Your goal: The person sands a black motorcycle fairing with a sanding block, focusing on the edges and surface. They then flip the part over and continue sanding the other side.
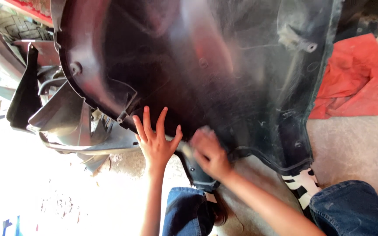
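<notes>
Floor (pixel 355 144): concrete, red cloth (pixel 355 83) laid aside.
Left hand (pixel 156 142): spread flat on black panel (pixel 206 65).
Right hand (pixel 208 153): blurred; grip cannot be told.
Progress: unclear.

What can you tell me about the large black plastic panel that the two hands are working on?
The black plastic panel is a big, curved, glossy moulded shell that fills most of the view, with a raised rim, small round holes and a moulded boss near its upper right. It looks dusty and scuffed. Its lower edge rests near the person's knees. The left hand lies flat on it with fingers spread; the right hand, blurred, presses on its lower edge. A red cloth lies beside it on the floor.
</notes>
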